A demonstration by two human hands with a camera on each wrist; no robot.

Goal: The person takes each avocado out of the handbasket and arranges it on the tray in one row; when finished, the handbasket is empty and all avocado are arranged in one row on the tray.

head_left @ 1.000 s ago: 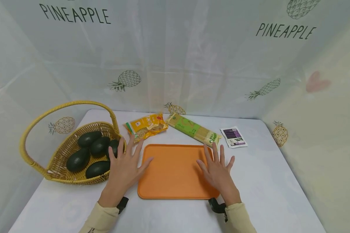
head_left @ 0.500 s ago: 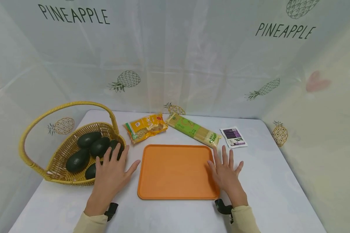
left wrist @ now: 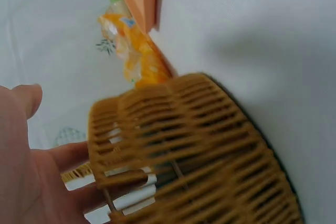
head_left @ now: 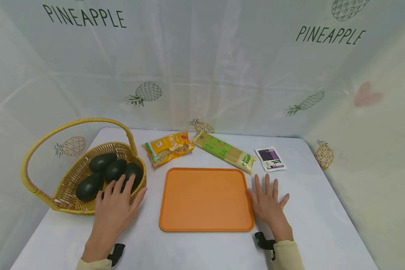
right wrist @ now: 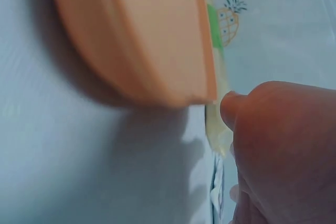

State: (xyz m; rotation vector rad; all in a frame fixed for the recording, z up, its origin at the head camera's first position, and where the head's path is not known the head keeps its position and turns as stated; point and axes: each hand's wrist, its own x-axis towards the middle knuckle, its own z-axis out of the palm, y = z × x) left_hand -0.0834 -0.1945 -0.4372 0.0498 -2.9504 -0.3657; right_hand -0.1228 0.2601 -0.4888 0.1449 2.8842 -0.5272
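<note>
My left hand hovers with spread fingers over the near right rim of the yellow wicker basket. In the basket lie several dark green avocados; the fingertips overlap the ones nearest the rim, and one avocado is mostly hidden by the hand. The left wrist view shows the basket's woven wall with the fingers reaching past its edge. My right hand, fingers fanned out and holding nothing, is just beyond the right edge of the orange tray. Its thumb appears near the tray's corner in the right wrist view.
Behind the tray lie an orange food packet, a long green-labelled noodle packet and a small white-and-purple sachet. The basket's tall handle arches over its left side. A pineapple-print curtain hangs behind the table.
My left hand has moved left and toward me, from beside the tray to the basket's rim. My right hand has shifted right and slightly nearer, off the tray.
</note>
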